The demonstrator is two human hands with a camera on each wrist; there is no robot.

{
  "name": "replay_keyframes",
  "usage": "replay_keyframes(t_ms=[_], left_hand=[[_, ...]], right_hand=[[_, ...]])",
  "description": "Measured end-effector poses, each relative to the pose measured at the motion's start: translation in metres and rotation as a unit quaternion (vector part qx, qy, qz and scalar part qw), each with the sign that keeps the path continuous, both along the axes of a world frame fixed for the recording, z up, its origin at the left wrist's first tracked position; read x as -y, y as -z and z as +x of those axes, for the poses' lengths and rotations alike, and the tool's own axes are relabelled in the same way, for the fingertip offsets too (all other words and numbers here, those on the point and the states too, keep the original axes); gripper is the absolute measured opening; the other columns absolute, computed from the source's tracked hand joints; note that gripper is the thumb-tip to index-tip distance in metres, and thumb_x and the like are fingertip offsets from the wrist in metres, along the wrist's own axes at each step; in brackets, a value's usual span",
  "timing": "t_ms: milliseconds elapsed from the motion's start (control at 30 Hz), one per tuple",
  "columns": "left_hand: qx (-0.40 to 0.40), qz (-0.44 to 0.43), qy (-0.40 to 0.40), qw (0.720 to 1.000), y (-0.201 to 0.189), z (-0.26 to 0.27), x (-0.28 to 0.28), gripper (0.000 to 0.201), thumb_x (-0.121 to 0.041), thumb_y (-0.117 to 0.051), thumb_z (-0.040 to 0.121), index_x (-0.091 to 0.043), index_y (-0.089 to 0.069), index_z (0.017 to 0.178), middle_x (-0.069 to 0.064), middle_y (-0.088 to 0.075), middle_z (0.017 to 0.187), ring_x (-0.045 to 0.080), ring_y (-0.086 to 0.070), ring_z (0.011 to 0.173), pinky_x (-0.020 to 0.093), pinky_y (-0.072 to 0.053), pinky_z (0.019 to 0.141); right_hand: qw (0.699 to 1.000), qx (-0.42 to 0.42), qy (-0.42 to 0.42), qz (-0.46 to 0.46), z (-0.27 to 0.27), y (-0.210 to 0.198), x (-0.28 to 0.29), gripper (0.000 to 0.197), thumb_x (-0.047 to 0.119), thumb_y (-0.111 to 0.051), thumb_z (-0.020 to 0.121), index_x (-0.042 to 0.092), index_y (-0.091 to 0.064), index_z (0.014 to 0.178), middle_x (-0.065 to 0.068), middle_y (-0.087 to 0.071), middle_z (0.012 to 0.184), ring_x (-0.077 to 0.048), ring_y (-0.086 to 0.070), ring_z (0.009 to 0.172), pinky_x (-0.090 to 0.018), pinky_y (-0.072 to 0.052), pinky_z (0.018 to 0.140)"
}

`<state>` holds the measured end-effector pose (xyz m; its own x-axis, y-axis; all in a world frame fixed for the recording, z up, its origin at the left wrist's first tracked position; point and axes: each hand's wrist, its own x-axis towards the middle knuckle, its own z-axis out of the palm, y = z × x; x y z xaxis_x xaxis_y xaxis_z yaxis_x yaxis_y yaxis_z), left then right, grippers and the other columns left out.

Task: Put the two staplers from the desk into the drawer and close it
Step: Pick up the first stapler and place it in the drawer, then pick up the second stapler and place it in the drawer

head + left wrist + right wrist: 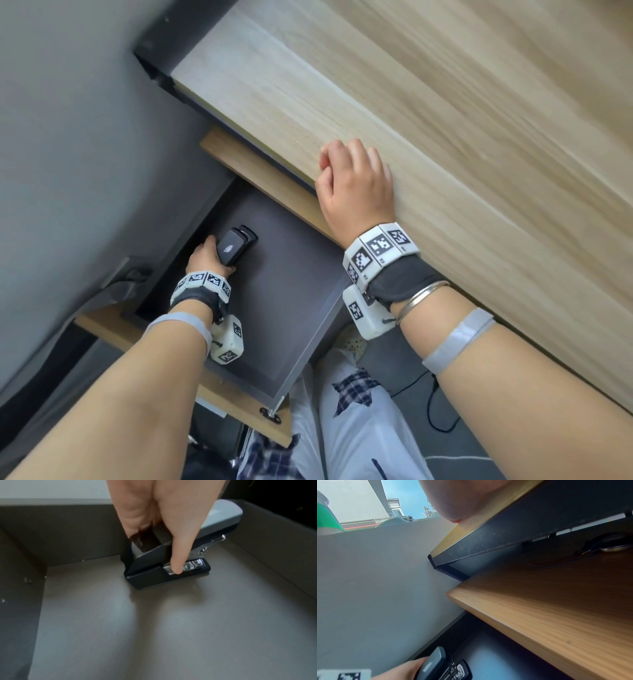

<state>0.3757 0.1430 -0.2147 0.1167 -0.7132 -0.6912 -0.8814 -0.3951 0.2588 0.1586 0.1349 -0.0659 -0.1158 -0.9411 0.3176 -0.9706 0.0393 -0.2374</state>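
A dark stapler [233, 251] with a grey top is in my left hand [212, 255], low inside the open drawer [291, 301]. In the left wrist view its black base [154, 577] sits on the drawer floor [154, 628] near the far wall, its grey top arm [221, 520] tilted up. My left hand [164, 534] grips the top, one finger reaching down to the base. The right wrist view shows the same stapler [435, 664] at the bottom edge. My right hand [352, 185] rests on the desk [445, 120] edge, fingers loosely curled, holding nothing. Only one stapler is in view.
A wooden shelf board [260, 171] runs under the desk, above the drawer's back. The drawer's wooden front [219, 387] faces my legs [359, 428]. A grey partition [68, 137] stands at the left. A black cable [438, 411] lies on the floor.
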Motion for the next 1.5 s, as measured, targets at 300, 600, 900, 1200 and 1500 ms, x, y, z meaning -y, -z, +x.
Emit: replay_keyframes(t_ms=[300,600,900,1200,1500], left_hand=[[-0.028,-0.038,0.068,0.997,-0.074,-0.019,0.022,0.057,-0.013,-0.074,0.075,-0.011,-0.048,0.126,0.016,-0.054,0.127,0.033,-0.054,0.116,0.04,-0.044,0.097],[-0.083,-0.063,0.186,0.977,-0.202,-0.086,0.037,0.03,-0.014,-0.064,0.084,-0.008,-0.06,0.112,0.01,-0.069,0.111,0.027,-0.062,0.105,0.027,-0.044,0.084],[-0.13,-0.105,0.278,0.946,-0.28,-0.212,0.036,0.029,-0.016,-0.064,0.085,-0.007,-0.061,0.112,0.012,-0.07,0.111,0.03,-0.064,0.104,0.026,-0.041,0.076],[-0.136,-0.118,0.365,0.914,-0.278,-0.35,0.013,0.026,-0.011,-0.063,0.085,-0.004,-0.062,0.11,0.014,-0.07,0.111,0.032,-0.064,0.104,0.034,-0.049,0.085],[-0.145,-0.12,0.424,0.886,-0.253,-0.439,-0.003,0.027,-0.008,-0.063,0.083,-0.001,-0.063,0.109,0.015,-0.067,0.115,0.03,-0.061,0.11,0.034,-0.046,0.095]], right_hand=[[0.995,0.048,-0.001,0.087,-0.001,-0.016,-0.001,0.01,0.012,-0.054,0.076,0.014,-0.062,0.082,-0.007,-0.063,0.08,-0.03,-0.059,0.072,-0.034,-0.046,0.063],[0.964,0.117,0.032,0.238,-0.047,-0.07,-0.02,0.022,0.014,-0.044,0.091,0.015,-0.059,0.106,-0.006,-0.062,0.113,-0.028,-0.053,0.112,-0.037,-0.042,0.091],[0.951,0.087,0.16,0.251,-0.178,-0.124,-0.074,0.023,0.012,-0.043,0.091,0.017,-0.06,0.105,-0.006,-0.063,0.117,-0.029,-0.053,0.114,-0.036,-0.042,0.093],[0.904,0.066,0.315,0.28,-0.317,-0.143,-0.152,0.023,0.01,-0.044,0.091,0.018,-0.061,0.105,-0.007,-0.06,0.12,-0.029,-0.049,0.119,-0.039,-0.041,0.096],[0.85,0.135,0.425,0.279,-0.382,-0.128,-0.181,0.048,0.013,-0.058,0.085,0.016,-0.04,0.13,-0.013,-0.046,0.13,-0.034,-0.047,0.118,-0.042,-0.045,0.089]])
